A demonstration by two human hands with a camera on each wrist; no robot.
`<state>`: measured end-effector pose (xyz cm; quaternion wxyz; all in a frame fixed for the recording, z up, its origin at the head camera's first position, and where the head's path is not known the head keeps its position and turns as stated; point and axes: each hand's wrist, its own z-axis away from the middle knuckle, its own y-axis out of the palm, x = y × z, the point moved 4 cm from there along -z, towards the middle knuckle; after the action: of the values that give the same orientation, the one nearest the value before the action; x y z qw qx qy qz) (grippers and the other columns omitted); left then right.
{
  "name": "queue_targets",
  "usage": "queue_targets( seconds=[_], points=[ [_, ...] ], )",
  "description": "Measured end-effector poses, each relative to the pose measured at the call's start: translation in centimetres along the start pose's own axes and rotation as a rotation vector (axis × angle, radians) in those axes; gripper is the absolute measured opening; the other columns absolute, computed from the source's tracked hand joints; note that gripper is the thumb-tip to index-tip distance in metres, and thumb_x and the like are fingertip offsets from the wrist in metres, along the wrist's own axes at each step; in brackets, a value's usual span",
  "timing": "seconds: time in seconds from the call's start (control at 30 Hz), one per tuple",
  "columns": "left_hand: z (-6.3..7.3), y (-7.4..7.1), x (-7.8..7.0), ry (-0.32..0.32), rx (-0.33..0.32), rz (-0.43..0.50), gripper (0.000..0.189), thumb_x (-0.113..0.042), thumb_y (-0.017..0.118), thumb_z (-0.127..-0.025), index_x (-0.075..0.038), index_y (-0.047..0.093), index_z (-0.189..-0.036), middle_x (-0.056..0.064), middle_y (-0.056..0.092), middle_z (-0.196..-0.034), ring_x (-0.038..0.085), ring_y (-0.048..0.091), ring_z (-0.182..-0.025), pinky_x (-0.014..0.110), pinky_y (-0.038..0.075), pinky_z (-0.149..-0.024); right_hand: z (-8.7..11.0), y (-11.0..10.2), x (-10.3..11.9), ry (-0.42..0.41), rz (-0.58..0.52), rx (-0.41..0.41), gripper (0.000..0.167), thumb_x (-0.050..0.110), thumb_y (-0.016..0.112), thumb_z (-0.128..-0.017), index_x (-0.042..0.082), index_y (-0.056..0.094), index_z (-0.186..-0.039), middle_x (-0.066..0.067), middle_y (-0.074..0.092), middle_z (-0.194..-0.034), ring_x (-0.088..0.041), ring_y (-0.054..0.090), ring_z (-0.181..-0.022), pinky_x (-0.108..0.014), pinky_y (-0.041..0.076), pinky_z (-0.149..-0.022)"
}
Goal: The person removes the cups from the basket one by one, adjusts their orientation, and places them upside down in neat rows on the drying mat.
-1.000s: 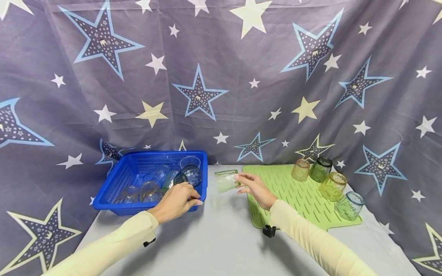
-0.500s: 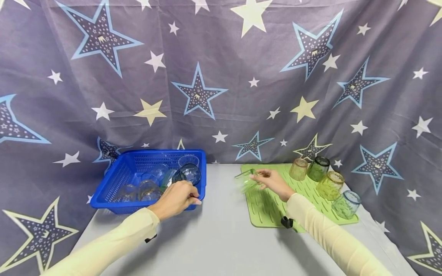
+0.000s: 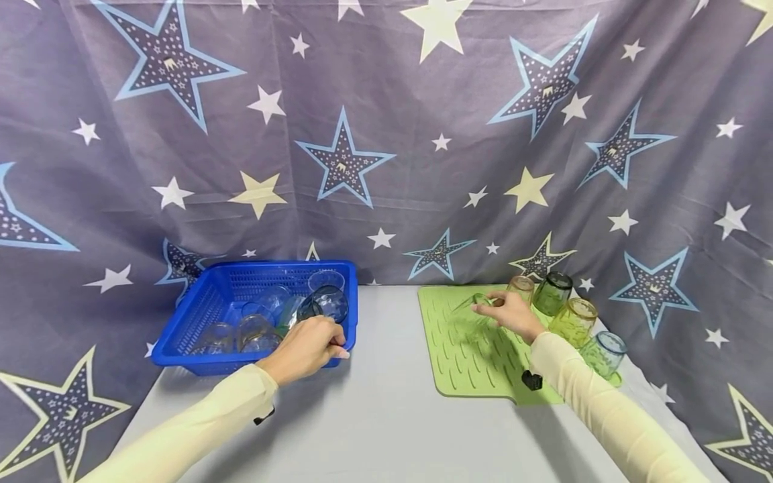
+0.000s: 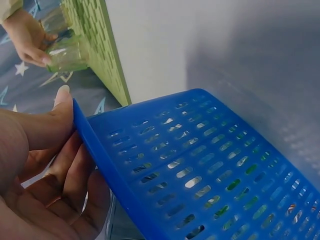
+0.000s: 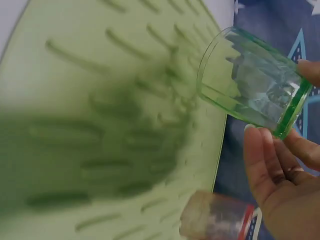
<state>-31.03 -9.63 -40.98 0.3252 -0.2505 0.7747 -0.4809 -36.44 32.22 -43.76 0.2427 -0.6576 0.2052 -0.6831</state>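
My left hand (image 3: 334, 347) grips the front right rim of a blue plastic basket (image 3: 211, 305). In the left wrist view the thumb (image 4: 61, 100) lies on the outside of the basket's rim (image 4: 100, 155) and the fingers curl inside. My right hand (image 3: 494, 310) holds a clear green glass (image 3: 474, 314) tilted on its side just above the far part of a green ribbed mat (image 3: 471, 362). In the right wrist view the fingertips (image 5: 257, 145) pinch the green glass (image 5: 240, 82) at its base, its mouth turned toward the mat (image 5: 90, 100).
Several clear and bluish glasses (image 3: 272, 315) lie in the basket. On the mat's right side stand upside down an amber glass (image 3: 523, 286), a dark green glass (image 3: 552, 293), a yellow-green glass (image 3: 574, 322) and a pale blue glass (image 3: 604, 352). A grey table (image 3: 386, 402) meets a starred curtain (image 3: 386, 134).
My right hand has carried the green glass to the right, from the gap between basket and mat to above the mat's far part. My left hand has stayed on the basket rim.
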Motion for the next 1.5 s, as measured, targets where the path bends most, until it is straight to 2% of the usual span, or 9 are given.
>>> queue_targets(
  seconds=[0.13, 0.23, 0.37, 0.57, 0.67, 0.83, 1.0, 1.2, 1.5],
  points=[
    [0.0, -0.1, 0.0, -0.004, -0.004, -0.008, 0.012, -0.022, 0.087, -0.084, -0.015, 0.077, -0.083, -0.008, 0.066, -0.079, 0.011, 0.059, -0.074, 0.032, 0.054, -0.067, -0.1, -1.5, -0.7, -0.004, 0.089, -0.033, 0.080, 0.047, 0.073, -0.095, -0.004, 0.046, -0.149, -0.030, 0.057, -0.133, -0.039, 0.062, -0.112, -0.047, 0.058, -0.085],
    [0.0, -0.1, 0.0, -0.009, -0.003, -0.012, 0.012, -0.022, 0.087, -0.084, -0.016, 0.076, -0.082, -0.008, 0.065, -0.079, 0.010, 0.059, -0.074, 0.032, 0.054, -0.067, -0.1, -2.6, -1.3, 0.005, 0.162, -0.054, 0.080, 0.049, 0.073, -0.094, -0.004, 0.047, -0.149, -0.031, 0.058, -0.133, -0.039, 0.066, -0.106, -0.045, 0.058, -0.082],
    [0.1, -0.1, 0.0, -0.016, -0.001, -0.013, 0.012, -0.022, 0.087, -0.084, -0.016, 0.076, -0.081, -0.008, 0.065, -0.079, 0.010, 0.058, -0.073, 0.032, 0.054, -0.068, 0.0, -3.9, -2.1, 0.016, 0.256, -0.068, 0.081, 0.051, 0.072, -0.094, -0.007, 0.049, -0.147, -0.033, 0.059, -0.132, -0.039, 0.068, -0.099, -0.049, 0.056, -0.084],
    [0.2, 0.0, -0.1, -0.031, 0.005, -0.004, 0.012, -0.022, 0.086, -0.085, -0.016, 0.076, -0.081, -0.009, 0.065, -0.079, 0.010, 0.058, -0.074, 0.032, 0.054, -0.069, 0.3, -5.8, -2.8, 0.003, 0.380, -0.086, 0.081, 0.051, 0.072, -0.092, -0.013, 0.054, -0.138, -0.036, 0.059, -0.129, -0.048, 0.061, -0.112, -0.057, 0.052, -0.091],
    [0.2, 0.0, -0.1, -0.026, 0.000, 0.001, 0.012, -0.021, 0.086, -0.085, -0.016, 0.076, -0.081, -0.008, 0.064, -0.079, 0.010, 0.058, -0.073, 0.033, 0.054, -0.068, 0.3, -6.7, -2.9, -0.009, 0.423, -0.087, 0.075, 0.047, 0.073, -0.093, -0.015, 0.058, -0.132, -0.037, 0.058, -0.130, -0.051, 0.060, -0.112, -0.060, 0.050, -0.093],
    [0.2, 0.0, -0.1, -0.014, -0.010, 0.001, 0.013, -0.020, 0.086, -0.084, -0.016, 0.075, -0.080, -0.008, 0.064, -0.078, 0.010, 0.058, -0.074, 0.033, 0.054, -0.068, 0.3, -7.9, -3.1, -0.021, 0.478, -0.074, 0.066, 0.038, 0.073, -0.093, -0.014, 0.059, -0.132, -0.036, 0.059, -0.131, -0.056, 0.058, -0.114, -0.066, 0.045, -0.097],
    [0.3, 0.0, -0.1, -0.013, -0.013, 0.002, 0.012, -0.020, 0.086, -0.085, -0.016, 0.075, -0.081, -0.008, 0.064, -0.079, 0.010, 0.058, -0.074, 0.032, 0.054, -0.069, 0.1, -8.6, -3.3, -0.091, 0.561, -0.051, 0.060, 0.029, 0.073, -0.093, -0.013, 0.060, -0.132, -0.033, 0.063, -0.127, -0.058, 0.054, -0.119, -0.071, 0.034, -0.105],
    [0.3, -0.1, -0.1, -0.008, -0.023, -0.008, 0.013, -0.020, 0.087, -0.084, -0.016, 0.075, -0.081, -0.008, 0.063, -0.078, 0.011, 0.058, -0.074, 0.033, 0.055, -0.069, 0.0, -9.2, -2.9, -0.098, 0.662, -0.023, 0.056, 0.030, 0.076, -0.089, -0.010, 0.065, -0.127, -0.032, 0.064, -0.124, -0.058, 0.054, -0.117, -0.067, 0.045, -0.097],
    [0.3, -0.1, -0.2, 0.000, -0.024, -0.007, 0.013, -0.021, 0.086, -0.085, -0.015, 0.075, -0.082, -0.008, 0.064, -0.079, 0.011, 0.059, -0.074, 0.031, 0.055, -0.068, -0.1, -9.4, -3.4, -0.028, 0.649, 0.055, 0.053, 0.024, 0.075, -0.089, -0.008, 0.064, -0.129, -0.033, 0.060, -0.131, -0.059, 0.052, -0.120, -0.067, 0.046, -0.094]
  ],
)
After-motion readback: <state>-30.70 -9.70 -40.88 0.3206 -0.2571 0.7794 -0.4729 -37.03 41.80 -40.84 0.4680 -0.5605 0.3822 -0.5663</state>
